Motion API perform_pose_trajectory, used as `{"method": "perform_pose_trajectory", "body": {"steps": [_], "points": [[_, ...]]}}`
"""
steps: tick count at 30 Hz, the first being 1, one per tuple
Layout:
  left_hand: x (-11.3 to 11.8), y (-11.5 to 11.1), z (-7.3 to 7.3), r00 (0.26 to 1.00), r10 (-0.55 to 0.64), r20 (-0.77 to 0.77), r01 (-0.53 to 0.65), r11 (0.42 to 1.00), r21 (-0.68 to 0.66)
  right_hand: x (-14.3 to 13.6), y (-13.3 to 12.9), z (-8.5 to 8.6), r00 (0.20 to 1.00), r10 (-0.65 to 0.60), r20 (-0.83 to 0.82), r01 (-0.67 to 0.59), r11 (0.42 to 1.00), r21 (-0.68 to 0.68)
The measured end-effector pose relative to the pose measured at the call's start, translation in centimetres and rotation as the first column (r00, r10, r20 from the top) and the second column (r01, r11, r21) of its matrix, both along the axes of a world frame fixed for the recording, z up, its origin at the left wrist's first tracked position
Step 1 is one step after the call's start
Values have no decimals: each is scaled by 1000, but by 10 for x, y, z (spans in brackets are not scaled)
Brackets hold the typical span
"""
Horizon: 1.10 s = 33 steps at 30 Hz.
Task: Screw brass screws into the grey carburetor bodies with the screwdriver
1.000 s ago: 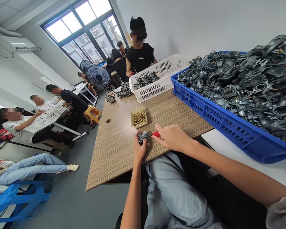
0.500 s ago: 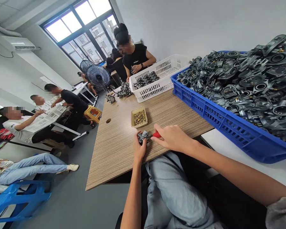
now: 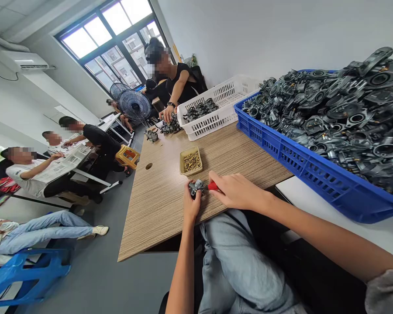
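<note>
My left hand [image 3: 192, 204] is closed around a small grey metal casting [image 3: 196, 186], which looks like a carburetor body, just above the near part of the wooden table [image 3: 157, 205]. In my right hand [image 3: 237, 190] is a screwdriver with a red handle [image 3: 212, 186]. Its shaft points left at the casting; whether the tip touches it I cannot tell. Just beyond my hands stands a small beige tray [image 3: 182, 168] holding many brass pieces [image 3: 192, 162].
To the right, a blue crate [image 3: 281, 155] is heaped with metal castings [image 3: 327, 117]. A white basket [image 3: 212, 124] with dark parts stands at the back. Across the table a co-worker [image 3: 180, 85] reaches toward a pile of castings [image 3: 170, 125]. The table's left edge borders the floor.
The red-handled screwdriver has shifted slightly left, toward the casting in my left hand. Across the table, the co-worker has leaned left and stretched an arm down to the pile of castings.
</note>
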<state>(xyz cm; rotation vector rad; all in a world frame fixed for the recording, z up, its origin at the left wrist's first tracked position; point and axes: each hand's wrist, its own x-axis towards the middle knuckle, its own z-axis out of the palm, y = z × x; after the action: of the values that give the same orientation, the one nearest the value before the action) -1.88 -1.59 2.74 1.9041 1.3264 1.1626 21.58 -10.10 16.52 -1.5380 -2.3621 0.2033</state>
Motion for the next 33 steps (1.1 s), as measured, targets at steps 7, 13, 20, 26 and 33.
{"method": "perform_pose_trajectory", "body": {"steps": [7, 13, 20, 26, 33], "points": [[0, 1, -1, 1000, -1, -3, 1, 1000, 10, -2, 1, -1, 997, -79, 17, 79, 997, -3], [0, 0, 0, 1000, -1, 10, 1, 1000, 14, -3, 3, -3, 990, -138, 24, 137, 990, 25], [1, 0, 0, 999, 1, 37, -1, 1000, 2, -3, 4, -4, 986, -164, 36, 163, 986, 12], [-1, 2, -2, 999, -8, 33, 8, 1000, 3, 0, 2, -2, 998, -56, 3, 56, 998, 1], [-1, 2, -3, 1000, -17, 21, 17, 1000, 3, 2, 0, -1, 998, 68, -9, -68, 997, 37]]}}
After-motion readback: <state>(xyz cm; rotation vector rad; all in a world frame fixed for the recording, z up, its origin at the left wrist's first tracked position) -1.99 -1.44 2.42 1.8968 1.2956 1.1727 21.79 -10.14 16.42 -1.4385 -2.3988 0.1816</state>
